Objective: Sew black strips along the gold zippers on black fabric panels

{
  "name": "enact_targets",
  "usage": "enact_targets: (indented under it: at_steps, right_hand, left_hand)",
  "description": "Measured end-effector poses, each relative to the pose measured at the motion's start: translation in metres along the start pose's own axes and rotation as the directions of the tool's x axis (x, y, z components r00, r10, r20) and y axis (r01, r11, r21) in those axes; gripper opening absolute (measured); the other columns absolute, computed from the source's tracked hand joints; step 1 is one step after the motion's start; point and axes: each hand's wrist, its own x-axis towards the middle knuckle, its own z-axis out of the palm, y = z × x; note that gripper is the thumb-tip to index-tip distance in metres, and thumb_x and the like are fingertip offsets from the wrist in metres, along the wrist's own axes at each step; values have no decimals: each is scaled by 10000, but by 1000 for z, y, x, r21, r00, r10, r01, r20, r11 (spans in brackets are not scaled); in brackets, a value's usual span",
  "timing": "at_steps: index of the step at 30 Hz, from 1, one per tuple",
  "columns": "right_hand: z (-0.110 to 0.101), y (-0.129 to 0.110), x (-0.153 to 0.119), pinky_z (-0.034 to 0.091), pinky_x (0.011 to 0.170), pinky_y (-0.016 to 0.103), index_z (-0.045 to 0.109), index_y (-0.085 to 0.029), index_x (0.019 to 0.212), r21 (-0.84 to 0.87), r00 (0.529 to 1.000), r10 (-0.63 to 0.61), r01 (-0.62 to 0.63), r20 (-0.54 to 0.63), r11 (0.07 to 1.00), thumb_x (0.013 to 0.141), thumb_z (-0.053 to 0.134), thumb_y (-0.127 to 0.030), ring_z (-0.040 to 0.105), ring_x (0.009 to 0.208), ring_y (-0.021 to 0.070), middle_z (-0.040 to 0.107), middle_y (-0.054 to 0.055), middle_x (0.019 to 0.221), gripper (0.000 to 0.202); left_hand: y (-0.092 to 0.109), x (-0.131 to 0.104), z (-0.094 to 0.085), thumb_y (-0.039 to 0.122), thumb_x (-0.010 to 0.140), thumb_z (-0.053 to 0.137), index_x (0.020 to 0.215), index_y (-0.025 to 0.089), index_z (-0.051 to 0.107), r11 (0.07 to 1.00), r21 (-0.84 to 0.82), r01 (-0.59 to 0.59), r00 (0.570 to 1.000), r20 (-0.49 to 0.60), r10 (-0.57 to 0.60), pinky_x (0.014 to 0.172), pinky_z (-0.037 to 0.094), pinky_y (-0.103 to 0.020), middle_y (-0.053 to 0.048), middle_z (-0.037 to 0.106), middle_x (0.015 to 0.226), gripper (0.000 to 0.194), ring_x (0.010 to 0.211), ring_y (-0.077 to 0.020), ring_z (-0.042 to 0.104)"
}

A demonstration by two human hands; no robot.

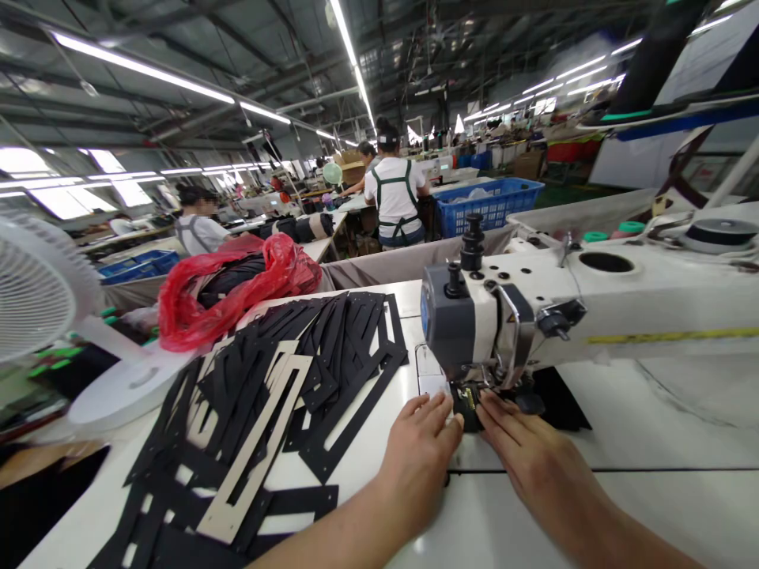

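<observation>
Both hands rest at the needle area of a white and grey sewing machine (486, 316). A small black piece (466, 405) lies under the presser foot, between the hands. My left hand (422, 446) is at its left side, fingers bent together and pressing on its edge. On the other side, my right hand (534, 450) has its fingers extended flat, fingertips touching the piece's right edge. Black fabric (560, 399) lies behind the right fingertips, partly hidden by the machine head. Left of the hands is a heap of black frame-shaped pieces (356, 403), with a beige one (254, 450) on top.
A red plastic bag (237, 292) with dark material sits behind the heap. A white fan (124, 379) stands at the left. Beyond the table are a blue crate (489, 207) and people at other workstations.
</observation>
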Motion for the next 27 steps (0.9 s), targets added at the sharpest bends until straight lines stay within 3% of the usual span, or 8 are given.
enact_targets:
  at_steps: [6,12,27]
  right_hand:
    - [-1,7,8,559,750,310,650,-65,1010,26,999,-14,14,28,1000,787,306,71,649,915,208,664,138,1047,432]
    - [-1,11,17,560,725,307,647,-54,1005,34,997,13,-15,75,999,798,359,58,663,848,211,688,125,967,372]
    - [1,15,17,551,733,310,662,-124,980,70,994,47,-54,101,996,844,389,-23,662,825,196,694,92,945,321]
  left_hand:
    - [-7,9,1,140,880,418,1040,114,574,995,51,-90,995,38,88,985,407,-388,-118,639,1101,225,1093,-211,559]
    - [-10,16,-1,157,865,461,1030,113,571,994,64,-94,992,88,88,948,430,-364,-120,633,1108,203,1077,-213,567]
    - [-10,20,-2,100,838,498,962,108,602,991,109,-83,993,90,73,921,432,-368,-120,651,1029,162,984,-221,602]
